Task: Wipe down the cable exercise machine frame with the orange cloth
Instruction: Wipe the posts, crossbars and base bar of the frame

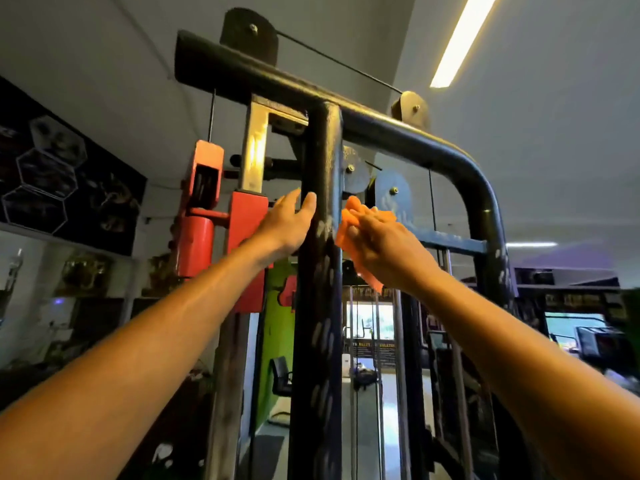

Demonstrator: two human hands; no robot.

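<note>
**Wipe of the upright under way, most of the frame left**

At centre frame the orange cloth (349, 223) is bunched in the right hand (377, 244), fingers curled round it, and pressed against the right side of the central post (320, 237). The left hand (289, 220) is laid on the post's left side, fingers nearly straight, nothing held. Pale smears are seen lower on the post and on the curved bar (485, 202) at right, so the task is judged barely started.
</note>
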